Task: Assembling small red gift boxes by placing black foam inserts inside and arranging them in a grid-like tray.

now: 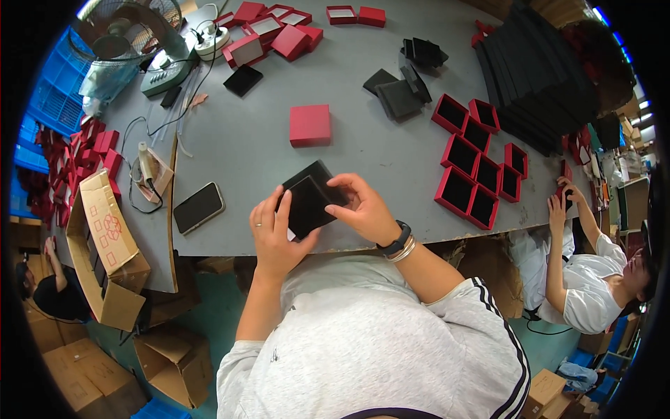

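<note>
Close to the table's front edge, both of my hands hold black square pads (305, 202), which look like a small stack with one slightly offset. My left hand (273, 236) grips the near left side, its fingers lying over the top. The thumb and fingers of my right hand (364, 209) pinch the right side. Just beyond them lies a closed red box (310, 126). To the right stand several open red boxes (461, 153) lined with black. Loose black pads (399, 98) lie in a pile farther back.
A smartphone (199, 208) rests left of my hands, near a cardboard carton (105, 230). Red boxes (265, 28), a fan (118, 31) and cables occupy the back left. A tall stack of black sheets (530, 77) stands at right, where a co-worker (593, 272) sits.
</note>
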`<action>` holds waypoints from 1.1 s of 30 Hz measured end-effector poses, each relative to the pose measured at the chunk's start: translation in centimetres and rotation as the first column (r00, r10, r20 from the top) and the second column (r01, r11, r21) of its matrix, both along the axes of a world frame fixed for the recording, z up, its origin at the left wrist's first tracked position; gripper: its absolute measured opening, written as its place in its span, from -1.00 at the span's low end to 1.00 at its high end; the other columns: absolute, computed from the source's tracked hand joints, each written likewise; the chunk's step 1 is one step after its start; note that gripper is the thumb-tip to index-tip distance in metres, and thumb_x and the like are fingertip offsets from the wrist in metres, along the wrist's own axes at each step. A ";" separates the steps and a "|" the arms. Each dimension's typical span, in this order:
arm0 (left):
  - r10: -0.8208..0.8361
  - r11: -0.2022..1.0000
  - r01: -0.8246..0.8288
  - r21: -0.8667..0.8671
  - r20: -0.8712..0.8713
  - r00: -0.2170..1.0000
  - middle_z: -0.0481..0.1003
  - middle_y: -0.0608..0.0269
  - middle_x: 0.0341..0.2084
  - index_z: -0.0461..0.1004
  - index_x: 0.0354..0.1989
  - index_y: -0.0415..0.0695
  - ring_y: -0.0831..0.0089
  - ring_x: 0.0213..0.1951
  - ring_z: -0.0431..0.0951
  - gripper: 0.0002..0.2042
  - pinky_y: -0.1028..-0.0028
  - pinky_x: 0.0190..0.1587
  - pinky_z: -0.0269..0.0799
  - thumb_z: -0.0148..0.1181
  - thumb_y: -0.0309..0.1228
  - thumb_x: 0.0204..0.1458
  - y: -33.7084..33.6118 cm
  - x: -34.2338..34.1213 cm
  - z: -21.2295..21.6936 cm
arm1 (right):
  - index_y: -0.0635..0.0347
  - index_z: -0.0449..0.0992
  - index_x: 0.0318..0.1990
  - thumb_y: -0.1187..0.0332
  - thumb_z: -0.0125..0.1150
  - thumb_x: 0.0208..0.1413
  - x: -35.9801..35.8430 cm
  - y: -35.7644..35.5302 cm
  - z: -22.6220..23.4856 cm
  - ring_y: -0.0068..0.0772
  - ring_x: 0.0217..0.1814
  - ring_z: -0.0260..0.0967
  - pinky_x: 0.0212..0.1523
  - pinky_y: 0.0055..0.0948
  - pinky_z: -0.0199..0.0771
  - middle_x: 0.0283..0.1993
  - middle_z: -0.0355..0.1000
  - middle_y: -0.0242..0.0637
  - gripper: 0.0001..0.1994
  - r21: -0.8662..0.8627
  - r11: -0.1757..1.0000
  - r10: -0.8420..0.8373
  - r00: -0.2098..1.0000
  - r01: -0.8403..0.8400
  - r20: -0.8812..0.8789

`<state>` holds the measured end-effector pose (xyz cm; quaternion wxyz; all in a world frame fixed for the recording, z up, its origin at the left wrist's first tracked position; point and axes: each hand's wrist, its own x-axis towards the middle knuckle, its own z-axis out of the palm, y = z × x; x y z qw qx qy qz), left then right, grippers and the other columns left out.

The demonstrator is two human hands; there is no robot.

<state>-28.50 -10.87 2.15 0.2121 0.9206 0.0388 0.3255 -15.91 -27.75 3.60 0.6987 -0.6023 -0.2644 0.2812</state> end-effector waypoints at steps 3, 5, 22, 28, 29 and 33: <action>0.085 0.995 -0.088 -0.053 -0.072 0.994 0.36 0.02 0.21 0.34 0.26 -0.24 0.05 0.18 0.35 -0.16 0.12 0.24 0.20 0.52 -0.31 -0.32 0.2 -1.0 -0.9 | 0.22 0.38 0.10 0.59 0.28 0.11 0.2 0.3 -2.7 -0.57 -0.02 0.39 0.00 -0.58 0.45 0.02 0.36 -0.33 -0.60 0.055 0.981 -0.180 0.979 0.186 -0.096; 0.099 0.993 -0.105 -0.053 -0.110 0.989 0.35 0.03 0.21 0.34 0.26 -0.24 0.05 0.19 0.33 -0.19 0.14 0.25 0.20 0.50 -0.29 -0.27 0.5 -1.1 -1.1 | 0.22 0.38 0.09 0.60 0.26 0.10 1.1 0.7 -3.4 -0.56 0.01 0.37 0.03 -0.56 0.42 0.02 0.35 -0.33 -0.62 0.079 0.945 -0.310 0.947 0.317 -0.086; -0.016 0.908 -0.114 -0.404 -0.305 0.952 0.11 0.00 0.39 0.22 0.35 -0.13 -0.04 0.36 0.17 -0.11 0.09 0.33 0.21 0.55 -0.25 -0.21 1.5 -2.0 -4.4 | -0.15 0.23 0.41 0.36 0.05 0.03 0.9 -1.0 -3.6 -0.08 -0.58 0.39 -0.46 -0.16 0.41 -0.58 0.44 -0.17 -0.32 -0.591 0.769 0.552 0.722 -0.246 0.418; 0.010 0.915 -0.107 -0.390 -0.243 0.970 0.10 0.00 0.39 0.23 0.35 -0.16 0.02 0.38 0.15 -0.12 0.13 0.38 0.13 0.54 -0.24 -0.21 1.5 -2.2 -5.0 | -0.11 0.24 0.40 0.37 0.11 0.00 -0.3 0.0 -2.6 -0.09 -0.58 0.44 -0.54 -0.15 0.42 -0.59 0.47 -0.20 -0.30 -0.724 0.687 0.612 0.586 -0.062 0.531; -0.033 0.898 -0.073 -0.433 -0.233 0.972 0.09 0.01 0.41 0.26 0.33 -0.18 0.02 0.40 0.13 -0.18 0.13 0.39 0.12 0.50 -0.24 -0.15 1.6 -2.2 -5.2 | -0.11 0.24 0.40 0.37 0.11 0.00 -0.4 0.1 -2.1 -0.09 -0.58 0.44 -0.54 -0.15 0.42 -0.59 0.47 -0.20 -0.30 -0.726 0.685 0.615 0.585 -0.064 0.529; -0.092 0.958 -0.025 -0.286 -0.385 0.918 0.02 -0.02 0.44 0.29 0.31 -0.24 -0.04 0.39 0.14 -0.33 0.13 0.36 0.16 0.38 -0.25 0.03 1.7 -2.2 -4.5 | 0.01 0.18 0.42 0.36 0.15 -0.01 -0.5 0.8 -1.8 -0.10 -0.59 0.44 -0.55 -0.19 0.42 -0.59 0.47 -0.20 -0.27 -0.746 0.666 0.641 0.520 -0.011 0.564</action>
